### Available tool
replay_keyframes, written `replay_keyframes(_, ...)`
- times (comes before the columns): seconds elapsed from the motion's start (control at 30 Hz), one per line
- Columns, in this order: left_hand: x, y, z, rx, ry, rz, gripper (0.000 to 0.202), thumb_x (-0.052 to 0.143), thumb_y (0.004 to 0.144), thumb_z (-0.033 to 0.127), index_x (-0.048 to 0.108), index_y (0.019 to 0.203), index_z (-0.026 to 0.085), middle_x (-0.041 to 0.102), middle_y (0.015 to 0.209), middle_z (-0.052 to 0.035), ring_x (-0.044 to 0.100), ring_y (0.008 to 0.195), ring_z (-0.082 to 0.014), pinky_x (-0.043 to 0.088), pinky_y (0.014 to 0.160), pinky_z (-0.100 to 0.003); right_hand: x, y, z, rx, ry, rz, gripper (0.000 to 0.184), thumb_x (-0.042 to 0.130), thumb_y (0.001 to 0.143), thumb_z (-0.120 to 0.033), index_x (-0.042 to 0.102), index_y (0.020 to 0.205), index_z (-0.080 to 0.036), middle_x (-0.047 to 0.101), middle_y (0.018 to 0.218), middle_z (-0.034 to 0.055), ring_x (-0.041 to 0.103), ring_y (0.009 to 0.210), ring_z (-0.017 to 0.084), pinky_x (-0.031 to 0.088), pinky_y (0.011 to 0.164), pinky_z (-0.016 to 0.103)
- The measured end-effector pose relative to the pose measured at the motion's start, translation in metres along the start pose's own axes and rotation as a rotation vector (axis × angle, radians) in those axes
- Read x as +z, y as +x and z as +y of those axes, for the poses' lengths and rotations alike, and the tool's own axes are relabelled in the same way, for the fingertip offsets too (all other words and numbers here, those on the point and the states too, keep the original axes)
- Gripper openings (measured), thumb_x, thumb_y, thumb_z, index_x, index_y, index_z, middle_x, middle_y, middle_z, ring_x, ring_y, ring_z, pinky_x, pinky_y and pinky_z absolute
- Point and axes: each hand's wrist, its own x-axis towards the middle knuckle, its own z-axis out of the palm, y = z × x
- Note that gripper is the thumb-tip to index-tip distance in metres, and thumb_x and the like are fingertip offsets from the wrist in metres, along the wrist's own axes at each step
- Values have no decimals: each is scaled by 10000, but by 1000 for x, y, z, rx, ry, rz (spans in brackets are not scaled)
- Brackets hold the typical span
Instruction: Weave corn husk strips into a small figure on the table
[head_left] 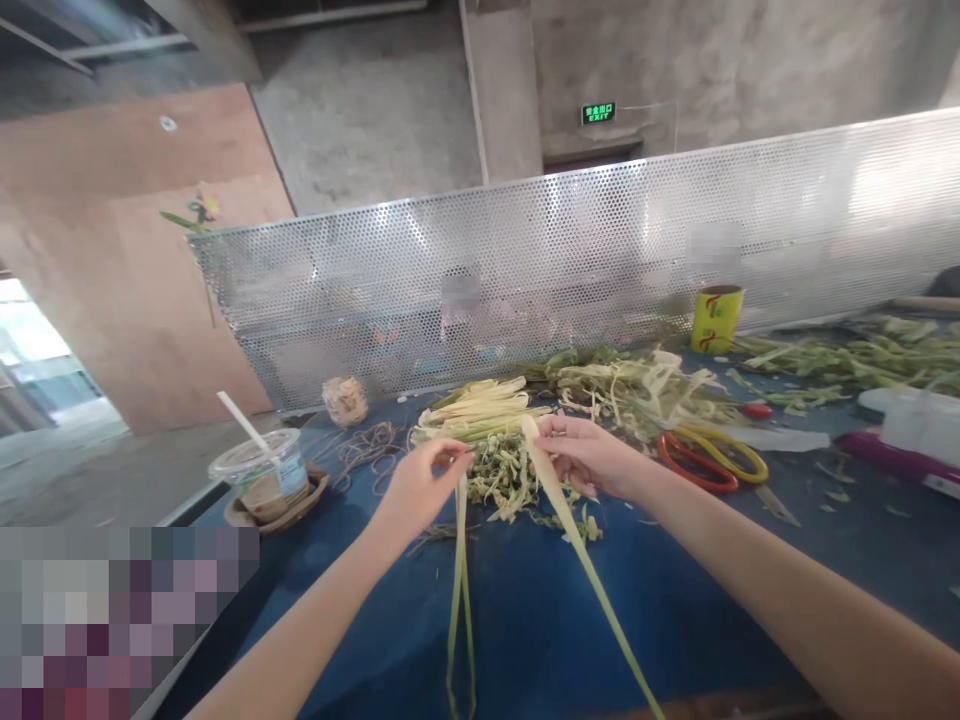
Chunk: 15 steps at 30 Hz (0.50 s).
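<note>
My left hand (421,483) is closed in a pinch on a thin pale-green leaf strip (458,580) that hangs down toward me. My right hand (587,455) is closed on a wider pale leaf strip (574,530) that runs diagonally down to the right. Both hands hover above the blue table (525,620), just in front of a small heap of green trimmings (504,478). Behind them lies a neat bundle of pale yellow stalks (480,405).
Red and yellow scissors (709,460) lie right of my right hand. A plastic cup with a straw (262,475) stands at the left, a coil of twine (371,445) and a small jar (345,400) behind. A perforated metal screen (570,260) backs the table; a yellow can (717,318) and more leaves (847,360) lie at the right.
</note>
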Motion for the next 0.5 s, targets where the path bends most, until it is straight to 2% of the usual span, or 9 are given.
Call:
replay_keyframes(0.07, 13, -4, 15, -75, -191, -216, 287, 516, 745, 413, 626, 835, 163, 641, 825, -82, 600, 778, -213, 471, 507, -250, 7, -2, 3, 24, -17, -81, 176, 582, 726, -267, 436, 729, -168, 616, 570, -4, 577, 422, 100, 316, 241, 108)
replay_keyframes(0.13, 25, -8, 25, -104, -365, -350, 298, 492, 770, 411, 628, 842, 155, 638, 784, -69, 596, 715, -183, 462, 479, -234, 12, -4, 5, 37, -54, -143, 216, 600, 716, -308, 443, 733, -160, 634, 589, 10, 602, 453, 114, 348, 256, 108)
replay_keyframes(0.23, 37, -11, 29, -134, -482, -397, 276, 578, 721, 389, 618, 818, 133, 620, 686, -47, 570, 582, -141, 462, 454, -230, 16, -6, 6, 8, -117, -128, 243, 599, 718, -340, 439, 737, -158, 643, 601, 18, 607, 464, 114, 383, 273, 116)
replay_keyframes(0.33, 41, -14, 23, -146, -525, -414, 270, 587, 716, 390, 592, 786, 130, 614, 676, -51, 594, 634, -163, 470, 442, -223, 17, -7, 3, 0, -181, -98, 223, 582, 727, -320, 429, 720, -158, 639, 595, 17, 603, 459, 112, 399, 279, 125)
replay_keyframes(0.5, 39, -16, 16, -92, -462, -341, 254, 537, 749, 407, 547, 770, 153, 573, 638, -12, 576, 595, -143, 471, 418, -216, 17, -7, 4, 62, -219, -206, 148, 530, 736, -263, 413, 729, -173, 637, 608, 0, 598, 441, 114, 394, 284, 136)
